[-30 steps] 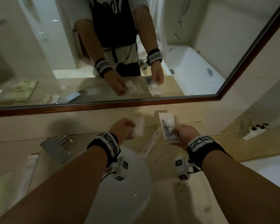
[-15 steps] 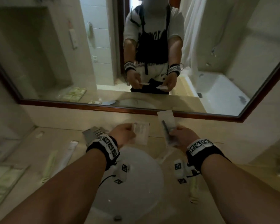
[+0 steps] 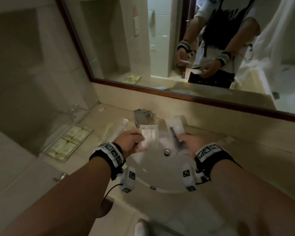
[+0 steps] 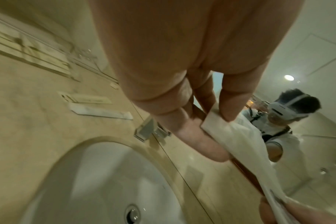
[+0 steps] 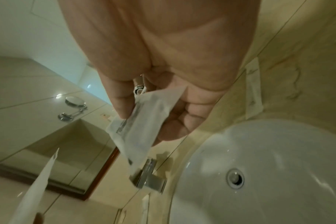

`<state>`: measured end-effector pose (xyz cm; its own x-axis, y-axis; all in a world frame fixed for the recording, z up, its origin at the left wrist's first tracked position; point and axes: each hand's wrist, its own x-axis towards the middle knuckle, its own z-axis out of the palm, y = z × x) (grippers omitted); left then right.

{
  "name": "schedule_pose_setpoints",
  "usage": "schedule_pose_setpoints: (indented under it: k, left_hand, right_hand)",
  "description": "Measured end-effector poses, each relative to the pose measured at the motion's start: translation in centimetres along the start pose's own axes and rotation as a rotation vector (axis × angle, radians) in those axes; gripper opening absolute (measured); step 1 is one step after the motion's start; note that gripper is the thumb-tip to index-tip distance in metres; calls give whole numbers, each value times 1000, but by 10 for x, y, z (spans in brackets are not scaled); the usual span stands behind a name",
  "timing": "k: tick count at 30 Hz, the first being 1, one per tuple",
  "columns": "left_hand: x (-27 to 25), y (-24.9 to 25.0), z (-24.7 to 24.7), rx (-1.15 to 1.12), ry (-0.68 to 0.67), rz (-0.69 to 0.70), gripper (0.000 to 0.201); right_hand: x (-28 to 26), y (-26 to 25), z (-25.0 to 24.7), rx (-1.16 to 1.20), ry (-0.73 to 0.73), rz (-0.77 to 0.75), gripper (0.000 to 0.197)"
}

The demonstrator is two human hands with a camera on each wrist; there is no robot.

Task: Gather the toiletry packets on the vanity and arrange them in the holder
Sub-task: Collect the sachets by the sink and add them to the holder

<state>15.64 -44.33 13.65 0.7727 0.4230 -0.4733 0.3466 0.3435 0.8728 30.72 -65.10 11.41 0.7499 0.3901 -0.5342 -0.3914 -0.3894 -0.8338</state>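
L hand pinched white packet betw thumb & fingers; R hand clamped on clear packet w/ dark item inside. Both over sink. Holder at 9 o'clock from sink, on vanity; two long packets lay loose betw them. Judgement: carry both left, keep flat, slot beside packets already in holder.
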Motion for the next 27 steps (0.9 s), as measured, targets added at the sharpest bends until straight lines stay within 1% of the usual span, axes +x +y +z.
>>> schedule_pose_setpoints:
  k: [2,5,6,8,9,10,12,13,15,16,18,20,21,23,25,27]
  left_hand:
    - [-8,1,-16,-25,24,2,19]
    - [-19,1,-46,-81,66,27,19]
    - [-22,1,-56,-92,70,33,18]
    - [-25,0,-80,-117,68,47,28]
    - [-27,0,-95,-123,70,58,31]
    - [-29,1,-105,-114,70,76,29]
    - [-33,3,-128,-98,79,118,25]
    - [-34,4,-144,-96,92,137,28]
    - [-36,6,-183,-92,127,165,35]
    - [-36,6,-203,-92,138,179,38]
    - [-37,9,-237,-106,160,194,40]
    - [-38,13,-272,-118,191,200,35]
    - [-36,13,-291,-120,207,204,32]
    - [-32,14,-319,-127,223,204,29]
    - [-25,11,-346,-119,235,183,31]
    - [-20,9,-365,-160,242,152,32]
  right_hand:
    - [16,4,13,-32,-15,-23,24]
    - [40,6,38,-43,-80,-81,40]
    - [41,2,47,-50,-92,-105,37]
    - [2,-23,77,-70,-107,-134,23]
    - [-9,-34,94,-85,-113,-150,17]
    - [-15,-41,106,-88,-127,-157,13]
    - [-12,-49,133,-99,-150,-161,9]
    - [-12,-54,151,-119,-159,-164,5]
    - [6,-56,189,-154,-172,-184,3]
    - [8,-59,208,-177,-176,-188,6]
    - [-6,-73,242,-249,-200,-209,14]
    - [-14,-85,278,-299,-232,-218,7]
    - [-12,-88,296,-283,-248,-220,6]
    - [-5,-91,323,-279,-244,-234,13]
    - [10,-90,347,-323,-250,-268,19]
    - [16,-91,364,-348,-260,-256,24]
